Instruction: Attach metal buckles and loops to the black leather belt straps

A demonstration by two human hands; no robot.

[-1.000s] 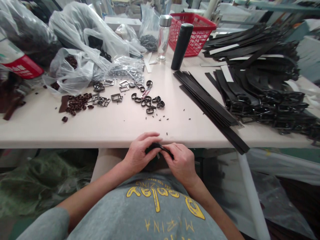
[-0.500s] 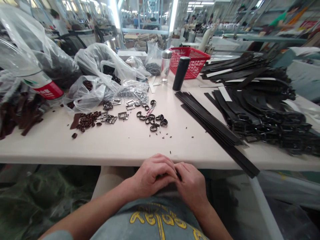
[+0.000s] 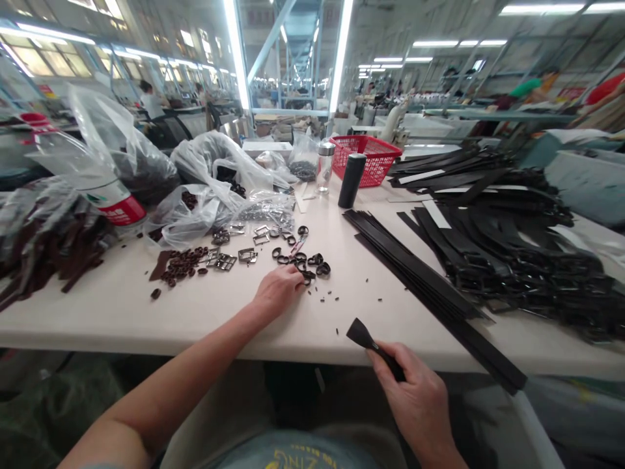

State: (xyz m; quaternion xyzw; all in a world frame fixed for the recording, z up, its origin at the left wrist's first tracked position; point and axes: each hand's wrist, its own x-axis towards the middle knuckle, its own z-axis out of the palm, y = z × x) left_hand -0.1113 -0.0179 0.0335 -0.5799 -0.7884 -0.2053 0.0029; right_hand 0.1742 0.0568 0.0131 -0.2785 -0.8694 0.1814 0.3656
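My left hand [image 3: 280,291] reaches over the table to the near edge of a pile of black belt loops [image 3: 315,259]. Its fingers are bent together and touch the loops; the fingertips are partly hidden, so I cannot make out what is between them. My right hand [image 3: 415,391] is closed around a short black leather strap [image 3: 360,333], pinched narrow in the grip, its wider end pointing up and left above the table's front edge. Several tiny dark metal pieces [image 3: 329,293] lie scattered between the hands.
Metal buckles [image 3: 225,262] and brown loops [image 3: 183,266] lie to the left, before plastic bags [image 3: 209,169]. Black straps [image 3: 405,273] and a heap of buckled belts [image 3: 517,260] fill the right. A black bottle [image 3: 352,181], glass bottle [image 3: 324,169] and red basket [image 3: 371,159] stand behind.
My hands were together at the table's front edge. The left has moved forward to the belt loops, and the right has moved rightward with the leather strap, which now shows. The view has tilted up.
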